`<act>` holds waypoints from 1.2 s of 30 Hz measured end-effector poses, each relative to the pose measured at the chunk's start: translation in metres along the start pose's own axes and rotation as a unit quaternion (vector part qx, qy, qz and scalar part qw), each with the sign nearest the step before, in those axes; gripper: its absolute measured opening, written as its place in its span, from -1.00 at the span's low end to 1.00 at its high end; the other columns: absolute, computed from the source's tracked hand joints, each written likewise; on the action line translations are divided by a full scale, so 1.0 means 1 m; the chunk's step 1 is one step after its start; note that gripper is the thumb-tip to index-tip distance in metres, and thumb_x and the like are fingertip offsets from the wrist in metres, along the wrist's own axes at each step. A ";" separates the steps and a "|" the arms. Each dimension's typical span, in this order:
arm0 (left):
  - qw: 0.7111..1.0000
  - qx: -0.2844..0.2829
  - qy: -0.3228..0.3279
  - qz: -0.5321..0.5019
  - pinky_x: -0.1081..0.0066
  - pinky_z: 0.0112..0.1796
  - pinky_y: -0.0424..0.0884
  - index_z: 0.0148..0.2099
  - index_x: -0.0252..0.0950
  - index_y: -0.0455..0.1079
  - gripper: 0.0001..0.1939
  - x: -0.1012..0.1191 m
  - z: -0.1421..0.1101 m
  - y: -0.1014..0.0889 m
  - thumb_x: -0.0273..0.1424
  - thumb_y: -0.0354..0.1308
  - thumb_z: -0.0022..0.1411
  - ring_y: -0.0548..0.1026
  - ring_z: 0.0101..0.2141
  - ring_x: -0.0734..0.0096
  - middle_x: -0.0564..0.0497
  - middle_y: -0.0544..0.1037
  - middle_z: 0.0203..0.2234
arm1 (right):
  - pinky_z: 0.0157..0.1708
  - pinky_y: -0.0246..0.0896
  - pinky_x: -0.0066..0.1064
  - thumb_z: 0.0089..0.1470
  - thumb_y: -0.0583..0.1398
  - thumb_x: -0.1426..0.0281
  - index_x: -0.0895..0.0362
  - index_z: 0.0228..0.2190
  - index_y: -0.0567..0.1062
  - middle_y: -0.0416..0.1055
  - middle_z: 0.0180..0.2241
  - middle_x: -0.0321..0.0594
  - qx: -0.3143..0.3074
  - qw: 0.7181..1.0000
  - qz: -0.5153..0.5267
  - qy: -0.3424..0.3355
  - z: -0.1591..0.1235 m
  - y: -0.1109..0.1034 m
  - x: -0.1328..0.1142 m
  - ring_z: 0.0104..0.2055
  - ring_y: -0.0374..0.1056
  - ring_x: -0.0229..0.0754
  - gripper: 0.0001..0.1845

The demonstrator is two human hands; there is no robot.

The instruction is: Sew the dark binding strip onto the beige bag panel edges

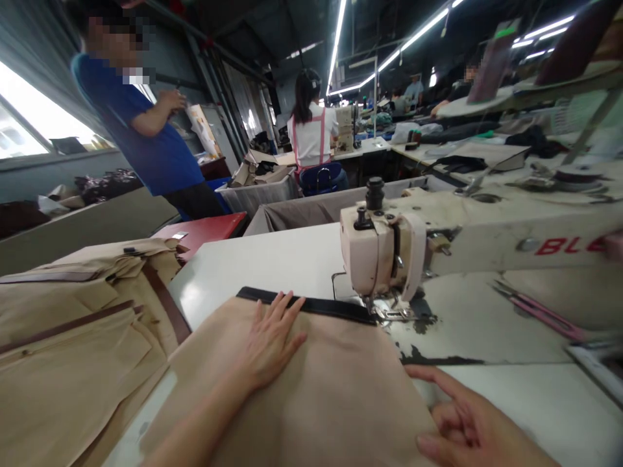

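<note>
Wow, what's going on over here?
A person at an industrial sewing machine is handling a tan fabric panel with a black band along its far edge. The left hand lies flat on the panel, while the right hand sits at its right edge, beside the white machine table. The band's end reaches the presser foot. More tan garment pieces are piled to the left, and a person in a blue shirt stands beyond.

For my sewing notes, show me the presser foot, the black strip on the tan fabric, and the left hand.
Presser foot [389, 314], head view, on its metal toe.
Black strip [311, 305], head view, on its middle.
Left hand [272, 340], head view, on its back.
</note>
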State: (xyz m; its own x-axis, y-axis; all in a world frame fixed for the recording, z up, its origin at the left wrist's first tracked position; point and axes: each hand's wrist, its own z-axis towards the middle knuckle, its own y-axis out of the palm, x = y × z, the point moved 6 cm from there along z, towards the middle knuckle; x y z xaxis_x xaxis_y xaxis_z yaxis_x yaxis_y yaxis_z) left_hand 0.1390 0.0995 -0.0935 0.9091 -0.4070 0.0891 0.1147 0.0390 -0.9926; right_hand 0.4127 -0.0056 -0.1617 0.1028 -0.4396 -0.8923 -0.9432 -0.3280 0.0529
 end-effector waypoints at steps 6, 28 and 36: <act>0.999 0.018 0.031 -0.014 -0.22 0.15 -0.22 0.26 -0.14 0.05 -0.51 0.008 0.023 -0.016 -0.16 -0.10 0.33 0.03 0.23 0.04 -0.12 0.15 0.22 | -0.59 0.30 -0.51 -0.29 0.36 0.42 0.12 0.06 0.18 0.20 -0.69 -0.57 0.041 0.999 0.025 -0.019 -0.009 0.021 -0.048 -0.64 0.29 -0.30 -0.16; 0.905 0.375 0.192 -0.056 0.27 -0.17 0.24 -0.30 -0.36 0.45 -0.77 0.186 -0.081 -0.026 -0.57 -0.04 0.26 0.45 -0.32 0.32 -0.05 0.53 -0.40 | -0.54 0.07 -0.57 -0.19 0.38 0.31 0.26 -0.01 0.19 0.29 -0.69 -0.51 -0.027 0.994 0.107 -0.023 -0.017 0.021 -0.051 -0.65 0.12 -0.42 -0.24; 0.900 0.383 0.198 -0.058 0.30 -0.19 0.25 -0.34 -0.34 0.45 -0.78 0.187 -0.082 -0.035 -0.57 -0.02 0.26 0.45 -0.35 0.33 -0.01 0.53 -0.48 | -0.48 0.20 -0.51 -0.30 0.43 0.24 0.22 -0.06 0.25 0.33 -0.68 -0.48 -0.036 0.992 0.118 -0.005 -0.019 0.019 -0.051 -0.63 0.23 -0.37 -0.21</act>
State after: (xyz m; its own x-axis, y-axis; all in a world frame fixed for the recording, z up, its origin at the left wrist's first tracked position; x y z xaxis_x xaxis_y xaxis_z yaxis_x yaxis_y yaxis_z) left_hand 0.2718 -0.0525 -0.0494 0.6758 -0.7370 0.0022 0.5807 0.5307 -0.6174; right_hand 0.3953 -0.0054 -0.1072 -0.1222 -0.5026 -0.8558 -0.9158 -0.2753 0.2925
